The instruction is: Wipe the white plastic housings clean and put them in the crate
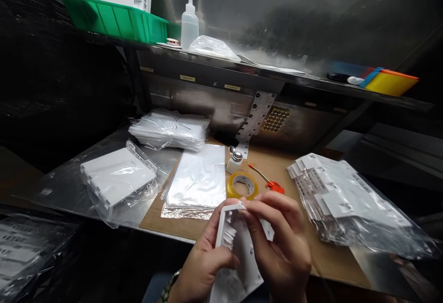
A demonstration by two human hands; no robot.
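Note:
A white plastic panel (238, 257) with a raised rim and small clips is held up in front of me, its inner side facing me. My left hand (207, 257) grips it along its left edge, the thumb lying over the inner face. At the top corner, my right hand (284, 243) has its thumb and fingertips pinched on the rim. Just beyond the hands lie a roll of yellow tape (230, 187), a red-handled tool with a thin metal shaft (276, 187) and a small white bottle with a metal cap (234, 163).
Flat clear bags (199, 174) lie beyond my left hand, near a bagged white panel (117, 174) and a tied bag stack (169, 127). Bagged white parts (346, 192) lie right. A shelf (242, 65) carries a green bin (110, 19) and a squeeze bottle (190, 26).

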